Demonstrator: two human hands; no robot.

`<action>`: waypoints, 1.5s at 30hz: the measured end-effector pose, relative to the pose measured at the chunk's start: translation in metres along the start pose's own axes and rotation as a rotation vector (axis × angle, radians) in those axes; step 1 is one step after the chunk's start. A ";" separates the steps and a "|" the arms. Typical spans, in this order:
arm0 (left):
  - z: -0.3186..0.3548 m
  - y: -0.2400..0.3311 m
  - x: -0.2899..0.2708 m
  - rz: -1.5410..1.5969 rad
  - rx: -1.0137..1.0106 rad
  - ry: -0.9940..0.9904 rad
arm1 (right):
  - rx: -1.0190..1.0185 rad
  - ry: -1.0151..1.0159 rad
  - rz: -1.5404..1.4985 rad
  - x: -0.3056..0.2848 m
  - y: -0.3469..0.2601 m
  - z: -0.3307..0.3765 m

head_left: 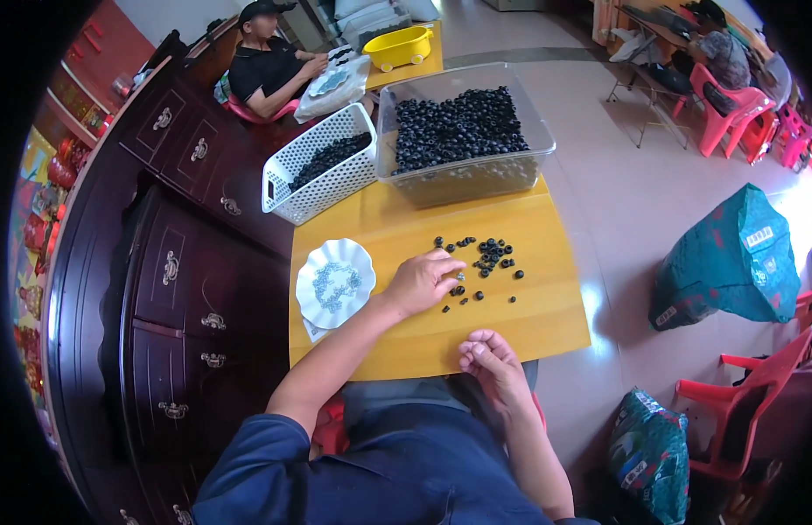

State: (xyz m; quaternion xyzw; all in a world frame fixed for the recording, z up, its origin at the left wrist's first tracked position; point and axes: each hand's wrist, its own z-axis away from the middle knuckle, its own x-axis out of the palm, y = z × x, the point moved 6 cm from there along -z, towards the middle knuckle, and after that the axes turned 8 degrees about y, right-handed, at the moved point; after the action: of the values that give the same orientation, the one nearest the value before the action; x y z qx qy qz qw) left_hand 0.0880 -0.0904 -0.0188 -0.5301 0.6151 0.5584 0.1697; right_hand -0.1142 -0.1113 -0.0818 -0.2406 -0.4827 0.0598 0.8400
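Observation:
My left hand [421, 284] reaches over the yellow table with thumb and fingers pinched on a small clear piece [460, 276]. Just beyond its fingertips lie several small black round parts [492, 254], some grouped and some scattered. To the left of that hand stands a white scalloped plate [363, 302] bearing many small clear pieces [334, 286]. At the table's front edge my right hand [496, 363] is closed, thumb against curled fingers. What it holds, if anything, is hidden.
A clear plastic bin [472, 181] full of black parts and a white perforated basket [314, 199] stand at the table's far side. Dark wooden drawers [174, 262] line the left. A person [266, 66] sits beyond. Green sacks [725, 262] and a red chair [747, 394] are at right.

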 end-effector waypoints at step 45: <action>0.086 0.042 -0.041 0.230 0.194 0.306 | -0.357 0.139 0.649 0.042 -0.003 -0.022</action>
State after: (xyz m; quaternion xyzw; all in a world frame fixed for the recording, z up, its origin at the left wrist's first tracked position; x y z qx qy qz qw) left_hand 0.0357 -0.0044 0.0081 -0.5161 0.7411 0.4253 0.0598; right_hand -0.0746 -0.1078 -0.0565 -0.5272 -0.3258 0.2214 0.7529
